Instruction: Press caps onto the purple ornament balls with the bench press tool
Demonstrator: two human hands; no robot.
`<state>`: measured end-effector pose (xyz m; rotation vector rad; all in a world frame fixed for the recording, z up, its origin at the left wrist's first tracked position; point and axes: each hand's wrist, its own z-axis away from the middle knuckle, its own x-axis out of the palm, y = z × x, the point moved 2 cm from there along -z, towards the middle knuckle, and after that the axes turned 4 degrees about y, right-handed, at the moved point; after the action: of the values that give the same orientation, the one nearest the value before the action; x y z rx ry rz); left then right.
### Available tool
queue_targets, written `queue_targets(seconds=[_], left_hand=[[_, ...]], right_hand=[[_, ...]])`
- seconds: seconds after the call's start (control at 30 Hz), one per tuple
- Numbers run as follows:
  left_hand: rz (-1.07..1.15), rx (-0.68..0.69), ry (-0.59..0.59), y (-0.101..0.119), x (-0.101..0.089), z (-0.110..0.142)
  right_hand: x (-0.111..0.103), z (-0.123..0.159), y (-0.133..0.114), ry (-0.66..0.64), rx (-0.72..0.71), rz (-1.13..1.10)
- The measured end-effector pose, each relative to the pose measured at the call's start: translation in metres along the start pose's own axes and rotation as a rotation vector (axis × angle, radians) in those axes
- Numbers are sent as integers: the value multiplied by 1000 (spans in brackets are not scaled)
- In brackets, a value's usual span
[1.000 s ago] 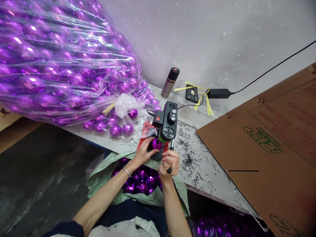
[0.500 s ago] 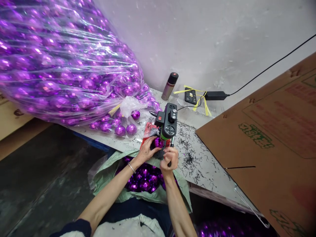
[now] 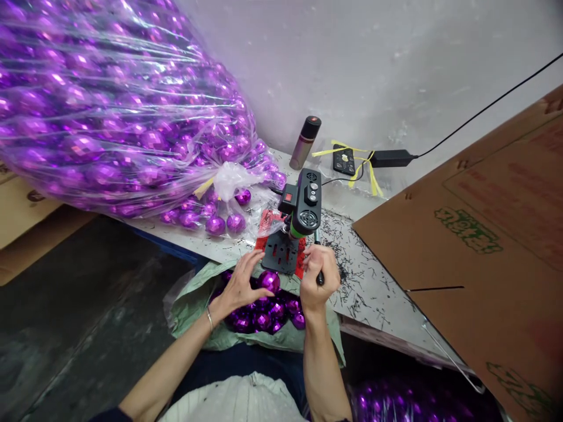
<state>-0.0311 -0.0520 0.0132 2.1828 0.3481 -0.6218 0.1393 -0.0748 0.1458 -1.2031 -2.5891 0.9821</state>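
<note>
A small black bench drill (image 3: 302, 206) stands on a black perforated base plate (image 3: 281, 257) at the near edge of the grey table (image 3: 365, 281). My right hand (image 3: 320, 275) is closed round the drill's lever handle. My left hand (image 3: 240, 285) holds a faceted purple ball (image 3: 269, 281) in its fingertips just above a green-lined sack (image 3: 281, 340) of more purple balls in my lap, off the base plate.
A huge clear plastic bag of purple balls (image 3: 101, 111) fills the table's left. Loose purple balls (image 3: 224, 223) lie beside it. A spray can (image 3: 305, 142), a remote (image 3: 343, 159) and a power adapter (image 3: 391, 157) sit by the wall. Cardboard sheet (image 3: 484, 246) on the right; dark shavings litter the table.
My left hand has drawn the purple ball off the base plate and down towards the sack. My right hand has shifted right and slightly up on the lever.
</note>
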Motion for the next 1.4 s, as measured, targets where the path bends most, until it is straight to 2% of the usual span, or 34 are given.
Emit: queue_targets(seconds=[0.07, 0.17, 0.23, 0.3, 0.4, 0.5, 0.6, 0.7, 0.77, 0.87, 0.97, 1.07, 1.13, 1.27, 1.4], left_hand=[[-84, -13, 45, -16, -13, -30], [-288, -138, 112, -56, -25, -103], [-385, -267, 64, -86, -26, -152], [-393, -310, -15, -108, -22, -189], [-366, -288, -104, -122, -14, -214], [-347, -275, -144, -115, -17, -210], [-274, -303, -94, -94, -31, -189], [-30, -341, 10, -65, -48, -154], [247, -440, 81, -49, -51, -125], [633, -628, 146, -33, -41, -83], [803, -750, 168, -26, -20, -55], [847, -805, 158, -24, -1, -48], [835, -790, 134, -23, 8, -50], [741, -653, 73, -22, 25, -59], [496, -493, 84, -22, 39, -62]], right_hand=[[1, 4, 1, 15, -19, -7], [3, 5, 1, 30, -41, -10], [4, 5, 1, 23, -52, -5], [4, 5, 1, 16, -51, 3], [4, 7, 1, 22, -42, 5], [4, 9, 2, 32, -36, 2], [4, 8, 2, 25, -50, -4], [3, 6, 1, 18, -53, -9], [3, 4, 1, 13, -41, -12], [2, -1, -2, 8, -31, -14], [1, -8, -4, 8, -31, -19], [-1, -16, -5, -9, -34, -24], [-2, -21, -6, -21, -35, -19], [-3, -25, -6, -24, -52, -9], [-3, -24, -6, -32, -63, 3]])
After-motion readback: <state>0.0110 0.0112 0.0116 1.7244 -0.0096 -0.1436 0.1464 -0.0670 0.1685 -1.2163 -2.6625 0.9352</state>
